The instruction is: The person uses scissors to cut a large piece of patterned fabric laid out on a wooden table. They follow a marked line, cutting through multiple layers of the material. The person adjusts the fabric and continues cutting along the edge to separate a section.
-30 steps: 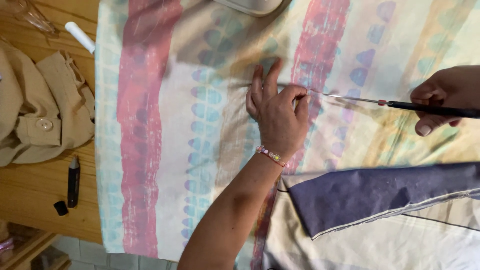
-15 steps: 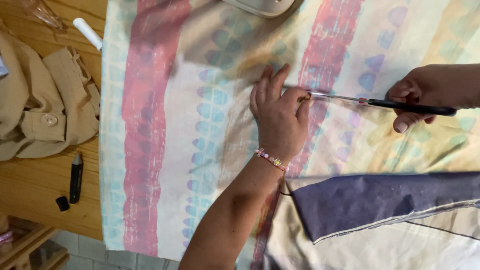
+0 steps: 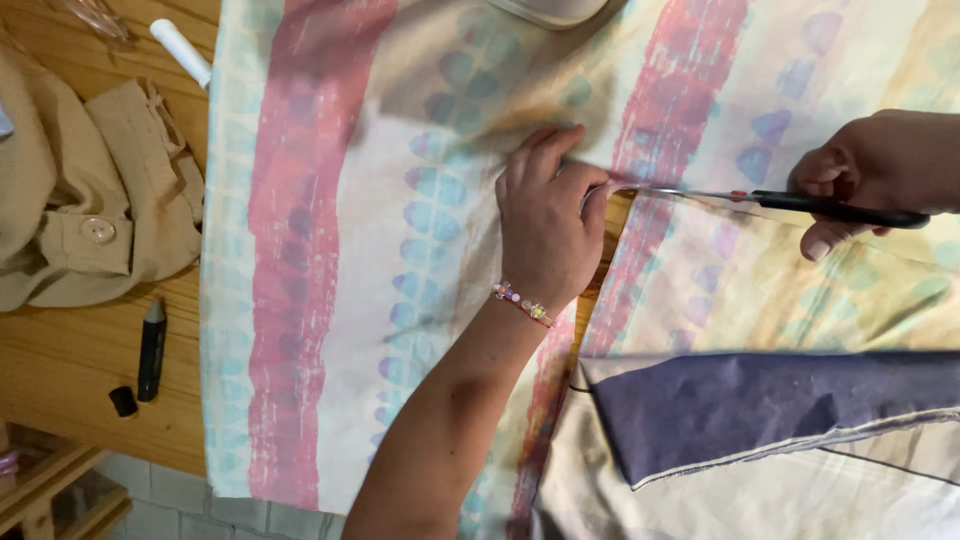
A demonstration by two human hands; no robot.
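Left hand [image 3: 545, 235] pressed flat, fingers spread, on the striped cloth [image 3: 330, 250] draped over a wooden table [image 3: 70, 350]. Right hand [image 3: 870, 180] closed around black-handled scissors [image 3: 760, 200], thin metal blades lying level across the view, tips pointing at the left hand and just beside its fingers. Purple cloth [image 3: 760, 405], smooth and folded, below. Beige garment [image 3: 90, 220] and black marker [image 3: 152, 350] well apart on bare wood.

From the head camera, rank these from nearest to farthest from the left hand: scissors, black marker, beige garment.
Left hand presses the patterned cloth.
1. Scissors, just to its right, tips beside the fingers.
2. Black marker, far left on the wood.
3. Beige garment, at the left edge.
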